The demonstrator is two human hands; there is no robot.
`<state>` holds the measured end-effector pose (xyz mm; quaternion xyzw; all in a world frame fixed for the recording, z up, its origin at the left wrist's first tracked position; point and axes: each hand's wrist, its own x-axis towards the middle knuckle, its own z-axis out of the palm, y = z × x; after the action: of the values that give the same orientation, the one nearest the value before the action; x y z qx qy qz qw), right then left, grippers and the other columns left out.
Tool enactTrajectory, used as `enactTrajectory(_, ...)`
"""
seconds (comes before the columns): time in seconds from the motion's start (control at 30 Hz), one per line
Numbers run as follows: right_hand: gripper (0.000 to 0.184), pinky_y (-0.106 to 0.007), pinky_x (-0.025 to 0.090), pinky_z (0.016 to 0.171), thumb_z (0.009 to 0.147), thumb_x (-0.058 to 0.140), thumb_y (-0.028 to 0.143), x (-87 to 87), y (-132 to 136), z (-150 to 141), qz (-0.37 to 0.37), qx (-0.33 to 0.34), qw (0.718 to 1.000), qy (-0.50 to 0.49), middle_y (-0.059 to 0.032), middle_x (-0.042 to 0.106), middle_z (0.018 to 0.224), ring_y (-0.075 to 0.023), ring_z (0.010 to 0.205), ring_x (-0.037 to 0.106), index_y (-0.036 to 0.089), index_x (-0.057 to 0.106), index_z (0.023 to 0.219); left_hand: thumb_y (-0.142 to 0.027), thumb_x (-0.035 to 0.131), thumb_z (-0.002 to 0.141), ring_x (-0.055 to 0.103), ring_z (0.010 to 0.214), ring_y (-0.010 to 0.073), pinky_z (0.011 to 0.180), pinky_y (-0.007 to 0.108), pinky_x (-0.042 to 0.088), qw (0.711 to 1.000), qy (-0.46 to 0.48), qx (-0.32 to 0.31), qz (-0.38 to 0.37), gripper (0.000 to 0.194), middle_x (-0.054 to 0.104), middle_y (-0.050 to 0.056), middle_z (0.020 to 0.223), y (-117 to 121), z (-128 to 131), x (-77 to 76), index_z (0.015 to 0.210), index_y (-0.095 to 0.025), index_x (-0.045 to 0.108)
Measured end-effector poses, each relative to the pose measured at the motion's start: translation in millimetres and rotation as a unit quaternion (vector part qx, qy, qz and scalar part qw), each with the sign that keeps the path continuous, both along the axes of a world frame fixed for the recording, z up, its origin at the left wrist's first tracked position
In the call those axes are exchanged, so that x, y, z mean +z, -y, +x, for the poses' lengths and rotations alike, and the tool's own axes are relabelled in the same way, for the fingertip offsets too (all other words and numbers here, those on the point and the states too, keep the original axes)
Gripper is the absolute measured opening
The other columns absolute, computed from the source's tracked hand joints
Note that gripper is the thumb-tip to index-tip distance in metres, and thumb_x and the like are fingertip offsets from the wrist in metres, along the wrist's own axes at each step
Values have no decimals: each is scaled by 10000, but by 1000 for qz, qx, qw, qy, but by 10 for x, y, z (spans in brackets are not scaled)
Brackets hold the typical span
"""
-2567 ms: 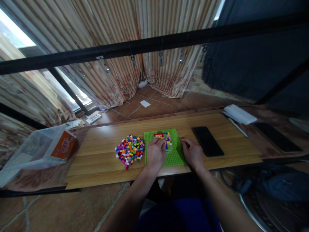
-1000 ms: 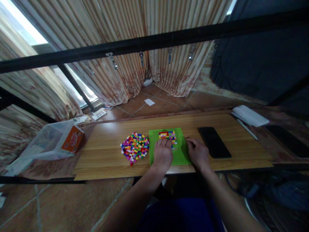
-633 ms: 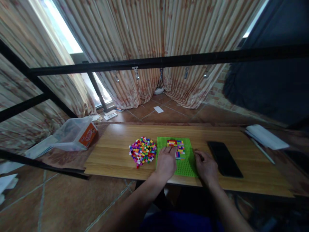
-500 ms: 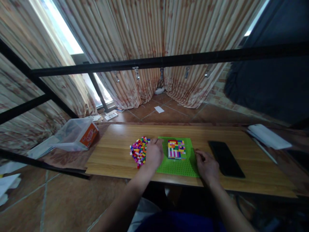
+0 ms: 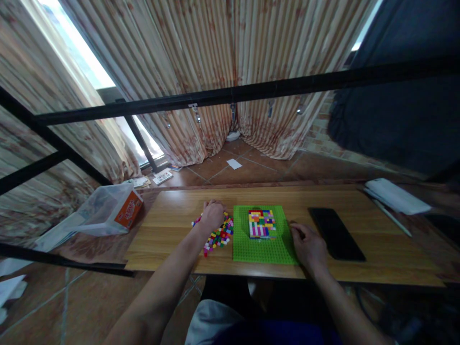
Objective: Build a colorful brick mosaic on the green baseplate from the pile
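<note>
My left hand (image 5: 213,214) is over the far side of a pile of small colourful toy bricks (image 5: 223,235). Its fingers bend downward and their tips are hidden. To the right of the pile lies a green studded baseplate (image 5: 264,253). A flat, roughly square block of multicoloured bricks (image 5: 262,224) sits on it, with pink and white stripes at its near left. By the baseplate's right edge rests my right hand (image 5: 309,244), its fingers curled closed; whatever may be between the fingertips is too small to make out.
A dark phone-like slab (image 5: 337,235) lies right of my right hand on the wooden table (image 5: 161,225). Beyond the table's left end stands a clear plastic box (image 5: 108,208) with an orange label. A white pouch-like item (image 5: 397,195) is at the right. A black metal bar (image 5: 251,92) crosses ahead.
My left hand has moved left, from the baseplate's left edge to over the brick pile, uncovering that edge. My right hand stays beside the baseplate. The view has shifted slightly.
</note>
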<state>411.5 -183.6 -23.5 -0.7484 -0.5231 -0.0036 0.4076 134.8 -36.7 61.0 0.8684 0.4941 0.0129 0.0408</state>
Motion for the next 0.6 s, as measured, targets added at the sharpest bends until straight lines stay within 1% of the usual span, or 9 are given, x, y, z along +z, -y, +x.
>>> enactTrajectory(0.17,352,-348,521,753,903,440,395,27,-4,-17,8,8,1000,-12,-110,743,940,-235,819,692,186,723,894,-119,513,821,606,1042,271,935,401,423,1000,-9,-4,4,210,717,127,988,31,15,56,858,-158,716)
enactTrajectory(0.27,335,-355,520,761,907,435,368,50,1,-36,7,9,1000,-14,-108,741,948,-236,828,688,192,720,902,-149,522,836,617,1038,269,943,402,419,1000,2,0,22,188,717,121,998,79,46,84,910,-159,695)
enactTrajectory(0.33,327,-362,521,770,906,437,356,62,3,-43,5,10,1000,-20,-109,739,958,-239,841,688,189,719,913,-169,525,853,634,996,245,946,386,418,999,22,7,34,188,722,96,973,151,93,94,966,-173,676)
enactTrajectory(0.4,320,-367,521,776,903,442,348,69,1,-45,4,11,1000,-29,-111,739,962,-241,848,690,185,718,916,-176,533,862,653,912,212,919,358,431,997,73,7,39,167,725,66,921,272,171,93,968,-189,662)
enactTrajectory(0.47,313,-365,523,780,901,446,340,76,-1,-46,4,11,999,-35,-108,739,964,-236,847,691,184,717,915,-173,552,856,657,841,188,866,331,447,988,152,-9,32,113,724,42,892,439,280,77,899,-199,653)
enactTrajectory(0.5,309,-363,523,783,899,447,334,79,-3,-47,5,13,999,-39,-107,738,965,-233,848,691,185,717,913,-170,565,848,655,825,182,847,323,450,982,186,-18,26,91,723,34,881,533,344,65,872,-201,647)
enactTrajectory(0.6,303,-360,524,794,898,447,325,91,-3,-54,7,13,999,-47,-105,739,967,-227,854,690,186,716,909,-150,606,809,656,817,191,829,332,447,968,250,2,29,65,713,18,821,805,547,15,827,-206,633)
